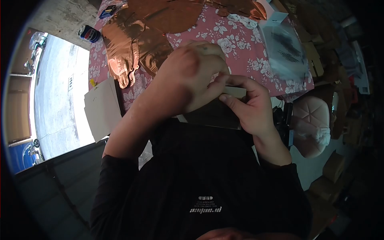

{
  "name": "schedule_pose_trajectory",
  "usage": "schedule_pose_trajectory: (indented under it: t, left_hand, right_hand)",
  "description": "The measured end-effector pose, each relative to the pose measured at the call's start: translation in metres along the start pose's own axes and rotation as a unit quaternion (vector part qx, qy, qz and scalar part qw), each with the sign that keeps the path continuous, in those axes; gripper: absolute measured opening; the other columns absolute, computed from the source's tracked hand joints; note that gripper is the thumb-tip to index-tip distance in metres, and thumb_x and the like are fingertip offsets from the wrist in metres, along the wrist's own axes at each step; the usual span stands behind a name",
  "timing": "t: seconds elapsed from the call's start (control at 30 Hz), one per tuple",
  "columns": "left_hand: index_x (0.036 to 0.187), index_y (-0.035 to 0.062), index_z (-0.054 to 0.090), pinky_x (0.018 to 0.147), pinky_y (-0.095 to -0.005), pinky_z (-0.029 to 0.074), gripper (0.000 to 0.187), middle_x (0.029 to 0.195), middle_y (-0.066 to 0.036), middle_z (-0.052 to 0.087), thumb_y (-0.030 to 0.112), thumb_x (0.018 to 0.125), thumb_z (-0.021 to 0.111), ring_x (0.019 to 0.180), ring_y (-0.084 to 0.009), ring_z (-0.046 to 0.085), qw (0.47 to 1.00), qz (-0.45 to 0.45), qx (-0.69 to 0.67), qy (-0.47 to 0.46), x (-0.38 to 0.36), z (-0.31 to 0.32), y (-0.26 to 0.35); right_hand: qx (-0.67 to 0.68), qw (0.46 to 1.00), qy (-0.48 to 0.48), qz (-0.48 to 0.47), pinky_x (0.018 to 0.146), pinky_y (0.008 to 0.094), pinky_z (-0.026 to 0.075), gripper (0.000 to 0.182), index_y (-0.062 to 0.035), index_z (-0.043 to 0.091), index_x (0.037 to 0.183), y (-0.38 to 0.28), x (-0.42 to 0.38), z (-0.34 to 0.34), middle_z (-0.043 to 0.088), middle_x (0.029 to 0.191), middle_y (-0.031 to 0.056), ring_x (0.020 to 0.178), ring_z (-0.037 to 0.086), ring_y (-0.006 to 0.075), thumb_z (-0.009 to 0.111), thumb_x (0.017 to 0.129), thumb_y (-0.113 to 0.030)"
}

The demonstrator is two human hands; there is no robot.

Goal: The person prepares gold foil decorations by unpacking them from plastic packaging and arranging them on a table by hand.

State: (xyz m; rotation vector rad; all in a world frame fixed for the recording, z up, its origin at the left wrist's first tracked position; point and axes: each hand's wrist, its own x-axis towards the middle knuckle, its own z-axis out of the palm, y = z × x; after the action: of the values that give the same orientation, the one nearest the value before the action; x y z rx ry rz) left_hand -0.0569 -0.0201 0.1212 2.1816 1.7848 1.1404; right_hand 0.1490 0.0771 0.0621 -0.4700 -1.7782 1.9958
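right hand (256, 105) holding card (236, 92), left hand (198, 72) close — cloth (229, 46) (floral) beyond

Foil sheets (168, 16) on the bench (230, 46), beyond the left hand (200, 72) — can (89, 34) by the bench's left edge. Right side: plastic bag (285, 52) (box (277, 16) just behind it). Seat (310, 124) off near right corner.

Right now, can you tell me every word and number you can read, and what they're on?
"PEPSI", it looks like, on the dark blue can; small and blurry.
Black shirt: one big upside-down word with tiny lines beside it; I can't read them surely.
Clear plastic bag: dark printed lines, too blurred to read.
Pale piece in the hands: no writing I can make out.
No numbers I can read.
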Motion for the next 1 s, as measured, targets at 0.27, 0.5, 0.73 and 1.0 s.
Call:
schedule_pose_trajectory:
  t: [0.27,0.5,0.73,1.0]
  left_hand:
    - [0.096,0.0077,0.07,0.087,-0.0438,0.052,0.018,0.103,-0.007,0.072,0.005,0.081,0.078,0.095,-0.031,0.07,0.977,0.055,0.167,0.122,-0.001,0.026,-0.008]
    - [0.104,0.0061,0.073,0.088,-0.0456,0.057,0.02,0.102,-0.014,0.074,0.011,0.085,0.074,0.096,-0.0347,0.072,0.922,-0.043,0.278,0.268,-0.022,-0.003,-0.068]
    - [0.115,-0.0068,0.071,0.089,-0.0353,0.056,0.021,0.104,-0.013,0.074,0.012,0.108,0.065,0.099,-0.0206,0.071,0.804,-0.21,-0.008,0.557,-0.126,-0.099,-0.054]
    - [0.099,0.0022,0.063,0.073,-0.046,0.057,0.025,0.097,-0.019,0.069,-0.012,0.08,0.071,0.084,-0.0394,0.07,0.943,-0.267,0.175,0.096,-0.303,0.016,0.04]
  right_hand:
    - [-0.037,0.998,0.035,0.045,0.1,0.0311,0.061,0.039,0.005,0.066,0.138,-0.003,0.009,-0.001,0.075,0.125,0.0097,0.118,0.072,0.0164,0.074,0.1,0.009]
    - [0.002,0.996,0.08,0.028,0.095,0.0288,0.059,0.037,0.0019,0.068,0.135,0.015,0.008,-0.015,0.076,0.119,0.0076,0.107,0.073,0.0141,0.077,0.099,0.006]
    - [0.206,0.966,0.155,0.01,0.094,0.0323,0.062,0.036,0.0017,0.067,0.133,0.032,0.004,-0.056,0.075,0.115,0.0108,0.102,0.075,0.0186,0.074,0.098,0.009]
    - [0.21,0.968,0.138,0.024,0.097,0.0332,0.061,0.034,0.0022,0.067,0.132,0.034,0.014,-0.069,0.077,0.117,0.0121,0.106,0.075,0.0178,0.075,0.1,0.007]
